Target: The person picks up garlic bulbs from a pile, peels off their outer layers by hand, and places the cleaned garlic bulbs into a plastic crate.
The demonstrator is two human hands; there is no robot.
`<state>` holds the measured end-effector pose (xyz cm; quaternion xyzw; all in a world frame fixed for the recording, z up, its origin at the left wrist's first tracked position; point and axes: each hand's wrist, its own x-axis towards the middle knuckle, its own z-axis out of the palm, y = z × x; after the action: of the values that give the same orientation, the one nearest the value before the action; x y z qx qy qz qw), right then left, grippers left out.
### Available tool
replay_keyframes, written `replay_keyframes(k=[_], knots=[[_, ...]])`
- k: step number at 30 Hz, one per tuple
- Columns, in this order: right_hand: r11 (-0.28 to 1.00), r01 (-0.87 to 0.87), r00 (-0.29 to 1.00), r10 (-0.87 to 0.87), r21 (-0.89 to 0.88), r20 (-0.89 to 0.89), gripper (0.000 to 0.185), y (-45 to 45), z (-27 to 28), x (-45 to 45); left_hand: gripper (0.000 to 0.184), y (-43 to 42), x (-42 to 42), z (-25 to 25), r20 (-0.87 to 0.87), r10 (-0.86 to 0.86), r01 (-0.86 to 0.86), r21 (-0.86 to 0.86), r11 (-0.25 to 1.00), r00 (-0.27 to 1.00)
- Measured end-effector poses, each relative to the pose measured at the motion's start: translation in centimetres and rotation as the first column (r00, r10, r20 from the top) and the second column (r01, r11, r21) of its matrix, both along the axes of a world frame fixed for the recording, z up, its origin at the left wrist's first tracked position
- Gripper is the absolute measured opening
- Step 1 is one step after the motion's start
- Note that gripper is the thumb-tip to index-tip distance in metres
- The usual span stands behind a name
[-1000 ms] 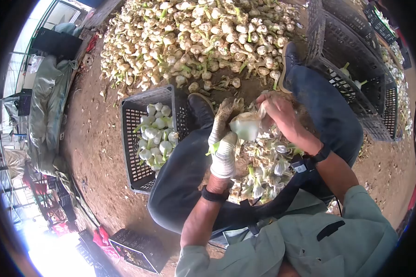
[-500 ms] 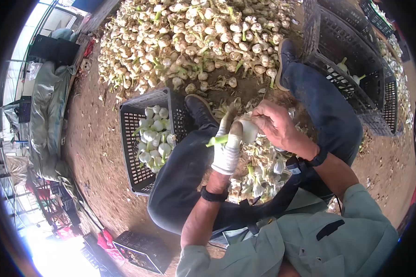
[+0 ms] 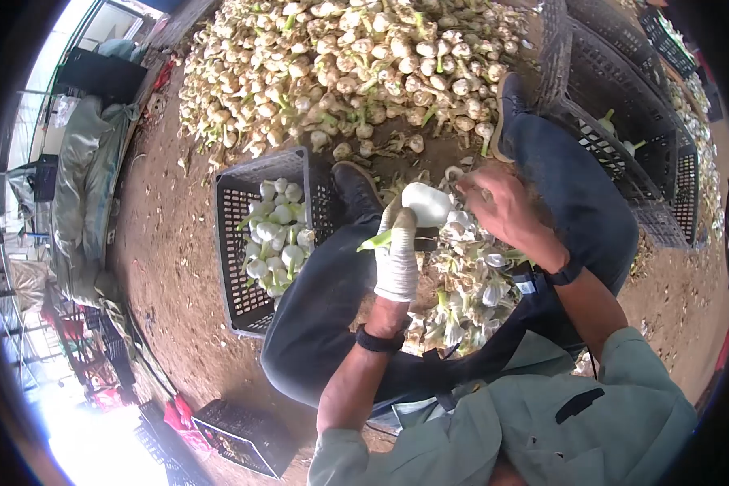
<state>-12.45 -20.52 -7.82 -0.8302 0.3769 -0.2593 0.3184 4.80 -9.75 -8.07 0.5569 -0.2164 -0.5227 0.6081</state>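
Note:
My left hand [image 3: 397,255], in a white glove with dirty fingertips, grips a garlic bulb [image 3: 427,205]. The bulb looks white and smooth, and its cut green stem [image 3: 375,241] pokes out on the near left side of the glove. Just right of the bulb is my bare right hand [image 3: 506,211], apart from it, with fingers curled in; whatever they hold is too small and blurred to name. Below both hands, between my legs, lies a heap of peeled garlic skins [image 3: 454,312].
A black crate [image 3: 247,304] with several clean bulbs stands left of my leg. Ahead spreads a big pile of unpeeled garlic [image 3: 340,73]. Stacked black crates [image 3: 624,89] stand at the right, with a few bulbs inside. Another black crate [image 3: 247,437] sits at the lower left.
My right hand has come away from the bulb and moved slightly right. The bulb, still in my left hand, shows more of its white surface and sits slightly higher.

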Motion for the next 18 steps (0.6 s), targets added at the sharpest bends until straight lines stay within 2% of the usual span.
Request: replay_keyframes(k=[1, 2, 4, 9, 11, 16, 18], knots=[[0.997, 0.000, 0.998, -0.005, 0.082, 0.059, 0.029, 0.4, 0.5, 0.2, 0.048, 0.1, 0.0, 0.1, 0.015, -0.005, 0.005, 0.011, 1.000, 1.000], [0.996, -0.002, 0.998, -0.003, 0.084, 0.060, 0.029, 0.7, 1.1, 0.5, 0.047, 0.0, 0.0, 0.2, 0.028, -0.014, 0.013, 0.022, 1.000, 1.000], [0.980, -0.053, 0.967, 0.099, -0.194, 0.234, 0.035, 1.3, 2.5, 1.3, 0.045, -0.3, -0.3, -0.3, 0.039, 0.006, -0.007, 0.035, 0.999, 0.999], [0.950, -0.079, 0.978, 0.132, -0.301, 0.163, 0.027, 1.8, 1.3, 1.9, 0.041, 0.0, -1.0, -1.3, 0.041, -0.039, 0.035, 0.106, 0.994, 0.998], [0.949, -0.081, 0.980, 0.132, -0.304, 0.150, 0.026, 1.5, 1.0, 1.7, 0.038, 0.1, -1.8, -1.1, 0.161, -0.023, 0.008, 0.099, 0.995, 0.987], [0.957, -0.099, 0.975, 0.148, -0.274, 0.164, 0.026, 1.8, 1.3, 1.5, 0.038, 0.1, -1.7, -0.2, 0.160, -0.038, 0.021, 0.107, 0.994, 0.986], [0.955, -0.105, 0.987, 0.133, -0.277, 0.085, 0.029, 2.3, 1.6, 1.5, 0.039, 0.2, -1.5, -0.4, 0.183, -0.045, 0.023, 0.120, 0.992, 0.982]])
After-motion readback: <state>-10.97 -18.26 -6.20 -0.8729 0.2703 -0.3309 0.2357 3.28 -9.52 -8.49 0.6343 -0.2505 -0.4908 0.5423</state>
